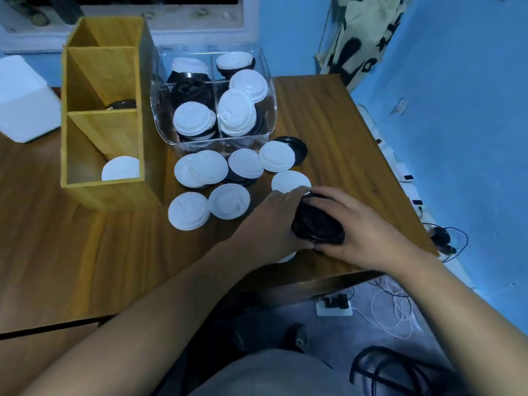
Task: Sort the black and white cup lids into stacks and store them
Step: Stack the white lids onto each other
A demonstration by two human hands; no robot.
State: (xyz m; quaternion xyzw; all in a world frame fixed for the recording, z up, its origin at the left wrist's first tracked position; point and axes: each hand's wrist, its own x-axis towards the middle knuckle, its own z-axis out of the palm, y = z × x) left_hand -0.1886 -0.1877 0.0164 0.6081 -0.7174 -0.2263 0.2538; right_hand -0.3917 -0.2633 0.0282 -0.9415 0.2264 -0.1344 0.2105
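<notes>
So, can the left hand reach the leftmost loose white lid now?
Likely not yet: the left hand and right hand grip the black lid stack. The white lid itself lies uncovered.

Lids (228, 201) lie before the bin (273, 110), beside the organizer (108, 192).

Blue walls (471, 124), cool dim light. Wooden table (85, 252) fills most of the view. Grey floor (365, 338) lower right: white power strip (334, 307), loose white cable (391, 312). Patterned cream cloth (365, 32) hangs top right.
</notes>
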